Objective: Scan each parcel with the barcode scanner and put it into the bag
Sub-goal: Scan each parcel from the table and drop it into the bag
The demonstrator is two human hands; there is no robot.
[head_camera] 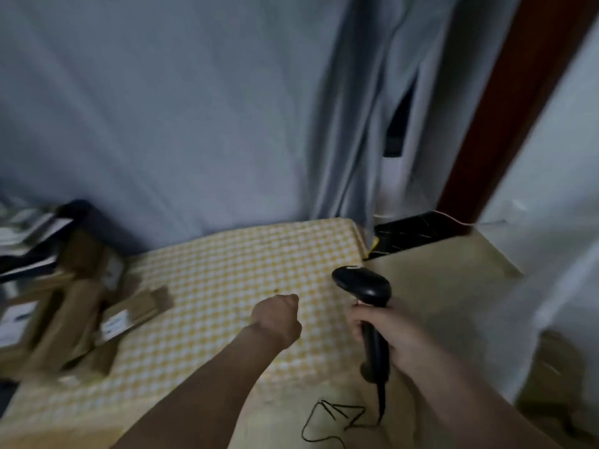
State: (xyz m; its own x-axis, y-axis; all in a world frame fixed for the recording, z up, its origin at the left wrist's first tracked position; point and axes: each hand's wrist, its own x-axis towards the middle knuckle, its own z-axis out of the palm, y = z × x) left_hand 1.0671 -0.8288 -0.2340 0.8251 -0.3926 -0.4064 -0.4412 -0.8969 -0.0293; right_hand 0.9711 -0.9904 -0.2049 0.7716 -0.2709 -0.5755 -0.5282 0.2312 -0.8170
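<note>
- Parcels: a pile of brown cardboard parcels (64, 306) with white labels lies at the far left of the yellow checked tablecloth (227, 270). The frame is motion-blurred, so an exact count is not possible.
- Nearest parcel: a flat brown parcel (136, 314) lies at the pile's right edge. Its long axis runs diagonally, from the lower left up toward the right, with its white label at the lower-left end.
- Left hand (278, 319): it is curled into a loose fist over the middle of the cloth and holds nothing. It is apart from the parcels, which lie to its left.
- Right hand (382, 328): it grips the handle of the black barcode scanner (366, 293), fingers wrapped round it. The scanner head points up and left; its cable (337, 416) trails toward the bottom of the view.
- Governing relation: the left hand is the nearer to the pile, and it is free. In my judgement it should reach left for the flat parcel.
- Bag: no bag can be identified with certainty in this view.
</note>
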